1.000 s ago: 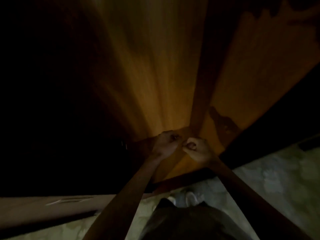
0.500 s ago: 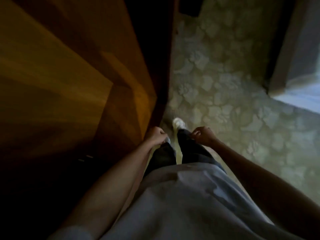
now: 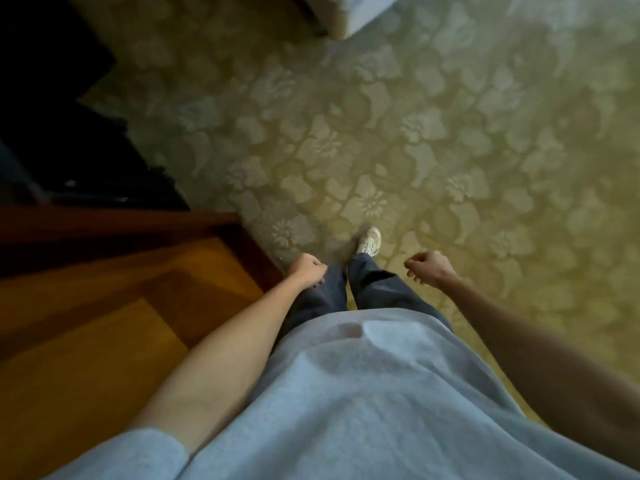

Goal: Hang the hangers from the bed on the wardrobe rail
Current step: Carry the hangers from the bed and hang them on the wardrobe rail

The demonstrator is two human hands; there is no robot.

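Observation:
No hanger and no rail is in view. My left hand (image 3: pixel 307 270) hangs by my left thigh with its fingers curled and nothing in it. My right hand (image 3: pixel 429 268) hangs out to the right of my legs over the carpet, fingers loosely curled, also holding nothing. A white corner of the bed (image 3: pixel 360 12) shows at the top edge. The wooden wardrobe (image 3: pixel 114 306) stands close on my left, its brown panels filling the lower left.
A patterned green-beige carpet (image 3: pixel 450 150) covers the floor ahead and to the right. A dark opening (image 3: pixel 62 133) lies at the upper left beyond the wardrobe. My white shoe (image 3: pixel 370 241) steps forward on the carpet.
The view swung away from the wardrobe's wood panels to the carpet. Both hands, together at the wardrobe a second ago, dropped to my sides and moved apart.

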